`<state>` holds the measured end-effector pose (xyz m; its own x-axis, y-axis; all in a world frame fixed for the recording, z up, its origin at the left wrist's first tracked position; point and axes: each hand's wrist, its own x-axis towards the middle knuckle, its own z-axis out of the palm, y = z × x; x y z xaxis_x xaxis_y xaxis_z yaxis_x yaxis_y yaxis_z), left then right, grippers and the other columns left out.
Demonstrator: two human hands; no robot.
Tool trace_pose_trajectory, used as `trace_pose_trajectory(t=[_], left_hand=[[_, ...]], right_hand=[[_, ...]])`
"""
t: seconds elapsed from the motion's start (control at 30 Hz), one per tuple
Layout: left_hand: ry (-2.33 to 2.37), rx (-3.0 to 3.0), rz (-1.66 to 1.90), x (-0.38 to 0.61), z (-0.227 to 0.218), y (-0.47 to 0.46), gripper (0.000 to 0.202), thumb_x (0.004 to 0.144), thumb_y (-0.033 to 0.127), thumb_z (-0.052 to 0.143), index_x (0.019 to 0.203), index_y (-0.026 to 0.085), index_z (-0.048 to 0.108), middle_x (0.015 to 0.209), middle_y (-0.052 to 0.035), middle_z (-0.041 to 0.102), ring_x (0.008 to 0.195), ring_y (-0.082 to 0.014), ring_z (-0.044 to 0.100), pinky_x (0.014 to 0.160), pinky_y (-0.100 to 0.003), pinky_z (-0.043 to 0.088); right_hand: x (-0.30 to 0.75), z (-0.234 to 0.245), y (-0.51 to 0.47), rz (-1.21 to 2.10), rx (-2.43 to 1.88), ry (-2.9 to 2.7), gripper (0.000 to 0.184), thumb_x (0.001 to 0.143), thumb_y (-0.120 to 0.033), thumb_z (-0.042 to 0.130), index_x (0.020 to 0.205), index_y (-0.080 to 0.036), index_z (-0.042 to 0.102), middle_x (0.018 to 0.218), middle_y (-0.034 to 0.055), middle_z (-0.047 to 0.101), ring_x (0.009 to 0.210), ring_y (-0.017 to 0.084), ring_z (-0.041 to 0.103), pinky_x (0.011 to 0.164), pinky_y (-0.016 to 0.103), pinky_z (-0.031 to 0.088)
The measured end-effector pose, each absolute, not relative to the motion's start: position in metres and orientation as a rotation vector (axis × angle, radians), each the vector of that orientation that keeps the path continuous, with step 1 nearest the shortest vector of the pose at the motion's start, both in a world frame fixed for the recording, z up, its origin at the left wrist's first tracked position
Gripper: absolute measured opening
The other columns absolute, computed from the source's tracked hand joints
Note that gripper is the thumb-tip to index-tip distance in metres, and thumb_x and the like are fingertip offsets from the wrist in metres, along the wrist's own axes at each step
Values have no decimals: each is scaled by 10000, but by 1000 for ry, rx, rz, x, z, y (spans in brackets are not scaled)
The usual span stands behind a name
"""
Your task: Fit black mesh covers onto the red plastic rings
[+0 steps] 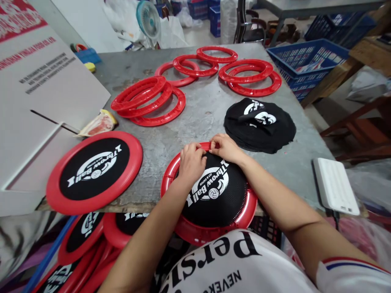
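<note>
A red plastic ring (210, 232) lies at the table's near edge with a black mesh disc (214, 191) printed "Throw Ball" laid over it. My left hand (192, 162) and my right hand (224, 148) sit side by side at the disc's far edge, fingers curled and pinching the fabric against the ring's rim. A pile of black printed discs (259, 126) lies just beyond my right hand. A finished red disc with its black centre (94, 171) rests to the left.
Several empty red rings (149, 101) are spread over the far half of the grey table (198, 110). A white cardboard box (36, 101) stands at left, a blue crate (308, 61) at far right, a white device (336, 185) at near right. More finished discs (85, 240) lie below the table.
</note>
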<state>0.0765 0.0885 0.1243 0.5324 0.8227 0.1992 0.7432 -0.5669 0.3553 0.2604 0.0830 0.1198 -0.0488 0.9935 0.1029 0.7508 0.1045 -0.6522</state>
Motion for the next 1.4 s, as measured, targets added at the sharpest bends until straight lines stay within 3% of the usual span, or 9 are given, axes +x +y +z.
trace_pose_trajectory(t=[0.17,0.33,0.53,0.77,1.03,1.13,1.4], left_hand=[[1354,2548,493,78,122,89,59,896,175,623,864,197,668,1144,-80,632,1122,-297,528,969,-460,442],[1297,2727,583,77,126,85,81,924,181,572,923,184,653,1183,-112,621,1126,-310,516,945,-457,407],[1184,2962,520,78,127,81,168,972,159,463,910,171,619,950,-88,668,977,-285,549,914,-470,333],[1156,3032,450,78,128,79,167,962,139,470,886,171,615,880,-84,682,944,-283,559,885,-454,311],[1251,2797,387,82,132,83,107,926,222,592,1019,178,621,999,-74,685,1007,-299,565,882,-453,339],[1278,2754,401,82,131,85,98,920,214,592,1010,190,624,997,-78,678,1014,-301,566,878,-447,349],[1260,2734,490,81,127,87,68,908,165,568,944,185,622,932,-76,675,961,-282,571,882,-441,362]], right_hand=[[262,115,86,635,-1668,-1815,159,780,-145,754,692,-178,625,976,44,675,973,210,556,913,328,387],[267,113,89,718,-1588,-1765,178,738,-135,777,649,-169,627,974,41,696,945,190,583,935,327,393],[270,113,91,823,-1532,-1721,164,727,-159,765,629,-169,634,957,34,702,932,177,612,891,294,437],[270,116,89,897,-1542,-1621,128,725,-172,761,655,-167,653,1039,51,690,992,190,626,934,303,453],[268,120,87,916,-1530,-1642,138,719,-138,772,637,-159,664,999,54,703,956,185,633,899,291,454],[267,119,88,888,-1532,-1666,151,714,-121,776,620,-163,666,957,43,709,945,179,629,891,286,449],[267,119,87,864,-1560,-1684,140,722,-127,796,659,-164,676,1076,59,703,1013,190,628,947,320,440]])
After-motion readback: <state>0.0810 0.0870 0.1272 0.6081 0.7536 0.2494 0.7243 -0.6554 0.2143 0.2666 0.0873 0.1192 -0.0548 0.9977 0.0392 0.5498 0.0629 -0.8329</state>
